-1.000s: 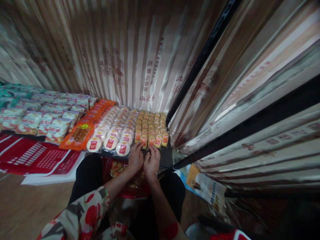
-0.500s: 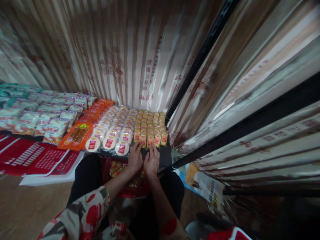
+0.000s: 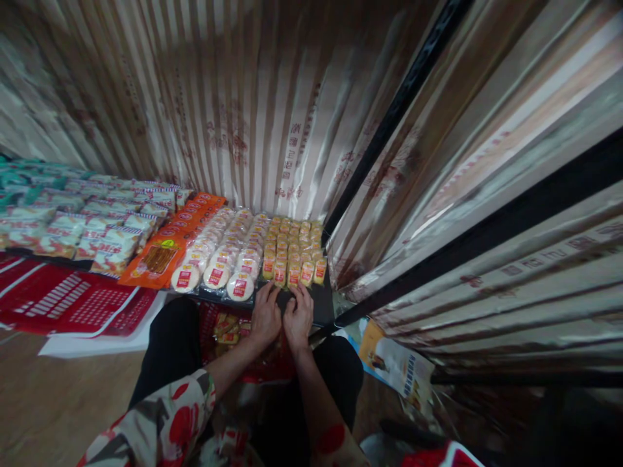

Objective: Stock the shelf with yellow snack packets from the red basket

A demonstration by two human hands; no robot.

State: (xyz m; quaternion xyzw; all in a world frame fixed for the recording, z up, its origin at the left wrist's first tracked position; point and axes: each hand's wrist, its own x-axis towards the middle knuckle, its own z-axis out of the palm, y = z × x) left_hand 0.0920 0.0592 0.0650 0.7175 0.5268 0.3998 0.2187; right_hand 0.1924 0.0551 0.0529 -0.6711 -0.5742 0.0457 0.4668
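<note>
My left hand (image 3: pixel 266 316) rests at the front edge of a black shelf (image 3: pixel 321 305), its fingers stretched toward a block of small yellow wrapped cakes (image 3: pixel 293 250) with red labels. Beside it, my right hand (image 3: pixel 298 316) lies with fingers extended, the tips at or very near the front row of cakes. Neither hand shows anything held. Left of the cakes are rows of round white wrapped crackers (image 3: pixel 217 275) with red labels. Under my wrists, a red basket (image 3: pixel 209 324) holds more yellow packets (image 3: pixel 226 329), partly hidden by my arms.
An orange snack bag (image 3: pixel 163 256) and many white snack packets (image 3: pixel 114 250) fill the shelf's left side. Red baskets (image 3: pixel 73 301) lie below them. Pleated curtain (image 3: pixel 263 130) hangs behind; dark metal posts (image 3: pixel 384 139) rise at the right. A printed bag (image 3: pixel 399 366) is on the floor.
Both hands have drawn back slightly from the front row of yellow cakes. The left fingertips have come off the cakes. The view has shifted a little.
</note>
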